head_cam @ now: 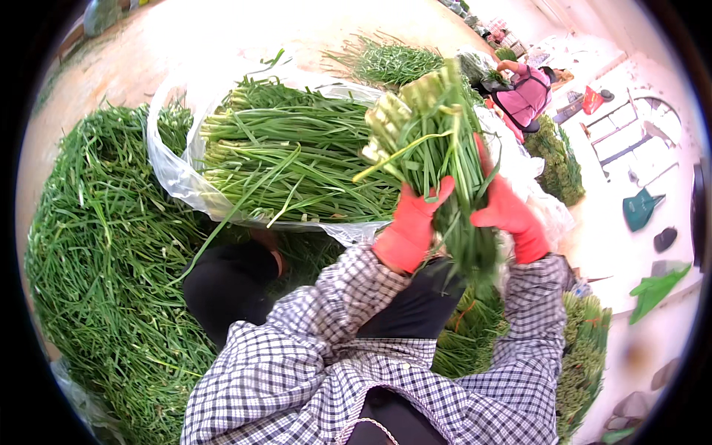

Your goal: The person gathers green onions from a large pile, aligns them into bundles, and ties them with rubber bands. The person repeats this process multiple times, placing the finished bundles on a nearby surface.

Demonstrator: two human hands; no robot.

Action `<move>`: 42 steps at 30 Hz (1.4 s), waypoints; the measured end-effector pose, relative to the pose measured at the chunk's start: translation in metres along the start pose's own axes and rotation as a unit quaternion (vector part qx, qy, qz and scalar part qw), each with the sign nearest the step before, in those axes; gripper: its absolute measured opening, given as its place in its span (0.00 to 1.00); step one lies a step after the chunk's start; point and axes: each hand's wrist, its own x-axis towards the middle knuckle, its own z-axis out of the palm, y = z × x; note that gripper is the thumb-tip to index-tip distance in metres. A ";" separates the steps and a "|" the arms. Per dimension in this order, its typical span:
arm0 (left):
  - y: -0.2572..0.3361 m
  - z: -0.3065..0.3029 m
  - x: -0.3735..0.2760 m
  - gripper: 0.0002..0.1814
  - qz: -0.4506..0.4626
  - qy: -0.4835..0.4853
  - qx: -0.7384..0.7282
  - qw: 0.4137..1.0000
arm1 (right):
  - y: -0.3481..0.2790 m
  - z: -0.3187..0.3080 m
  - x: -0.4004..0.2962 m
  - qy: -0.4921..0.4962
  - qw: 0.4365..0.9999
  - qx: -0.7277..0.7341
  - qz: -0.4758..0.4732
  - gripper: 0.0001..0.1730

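Observation:
Both my hands wear red gloves. Between them is a thick bunch of long green leafy stalks (439, 150), pale cut ends at the upper left, leaves hanging down and blurred. My left hand (414, 222) grips its left side, thumb across the leaves. My right hand (509, 208) is against its right side with thumb and fingers spread; part of its contact is hidden by leaves. To the left, a clear plastic bag (172, 172) lies open around rows of the same stalks (289, 161), stem ends mostly leftward. One yellowish leaf sticks out of the bunch.
A big heap of loose green leaves (111, 239) spreads along my left. Tied bundles (584, 345) lie at my right, and more greens (395, 61) beyond the bag. A person in a pink top (523, 97) works at the upper right. White plastic (548, 206) lies beside my right hand.

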 end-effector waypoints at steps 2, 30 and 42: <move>0.028 -0.011 -0.007 0.39 -0.061 -0.024 -0.110 0.992 | 0.027 0.027 -0.007 0.034 0.988 0.151 0.015 0.72; 0.165 -0.035 -0.248 0.40 -0.197 0.144 0.608 0.756 | 0.077 0.197 0.031 0.160 0.594 0.787 -0.054 0.31; 0.203 -0.035 -0.320 0.47 -0.266 0.289 0.514 0.763 | 0.043 0.125 -0.019 0.036 0.974 0.029 -0.223 0.42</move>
